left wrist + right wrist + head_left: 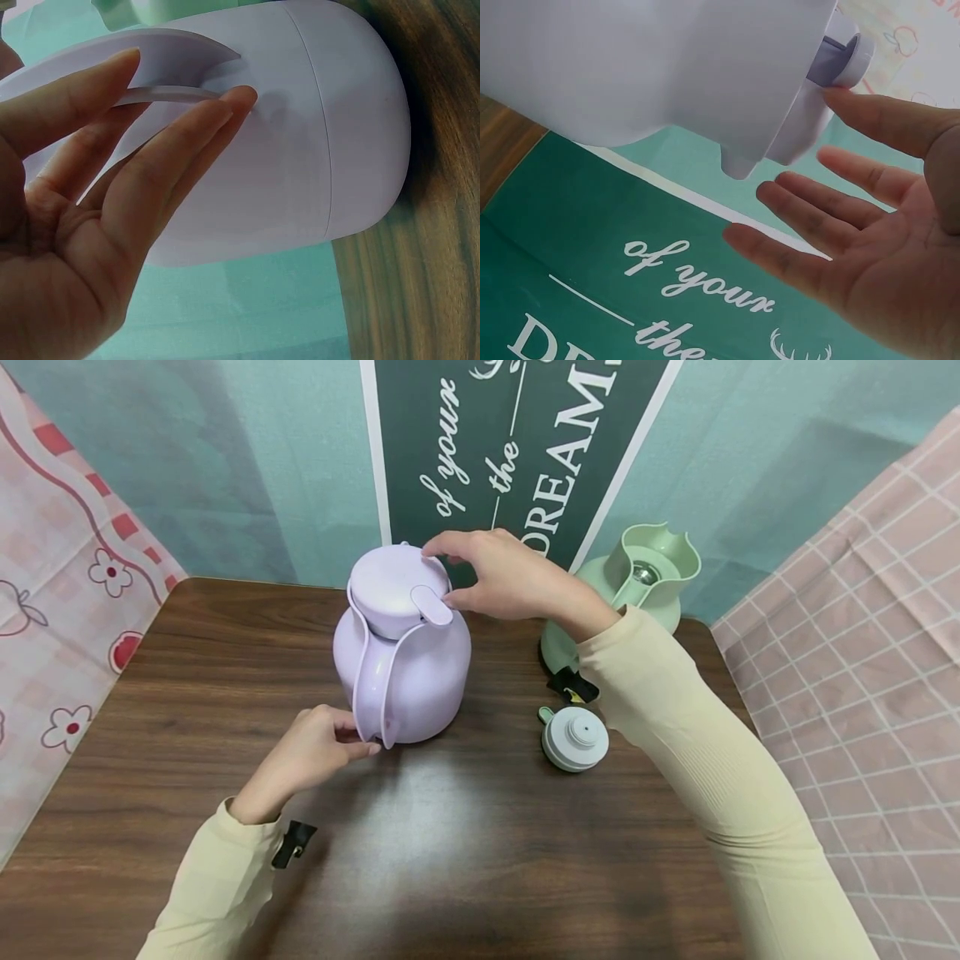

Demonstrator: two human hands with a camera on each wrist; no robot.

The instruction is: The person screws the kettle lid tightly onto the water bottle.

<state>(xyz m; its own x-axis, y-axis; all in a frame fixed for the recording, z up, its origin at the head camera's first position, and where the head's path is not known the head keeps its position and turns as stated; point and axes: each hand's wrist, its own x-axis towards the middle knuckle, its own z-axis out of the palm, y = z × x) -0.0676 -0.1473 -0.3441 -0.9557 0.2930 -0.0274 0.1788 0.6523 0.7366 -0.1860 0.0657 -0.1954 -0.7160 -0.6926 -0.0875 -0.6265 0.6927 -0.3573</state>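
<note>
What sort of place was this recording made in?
Probably a staged indoor tabletop set: a dark brown wood-grain table meets a teal cloth backdrop bearing a white-lettered dark green panel, with a pink, white-gridded cloth alongside.

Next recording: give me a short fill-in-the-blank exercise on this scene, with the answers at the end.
1. The left hand holds the purple jug by its ____.
2. The right hand is at that jug's round, tabbed ____.
3. The other jug is ____ in color.
4. The loose stopper lies on the brown ____.

Missing words: handle; lid; green; table.
</note>
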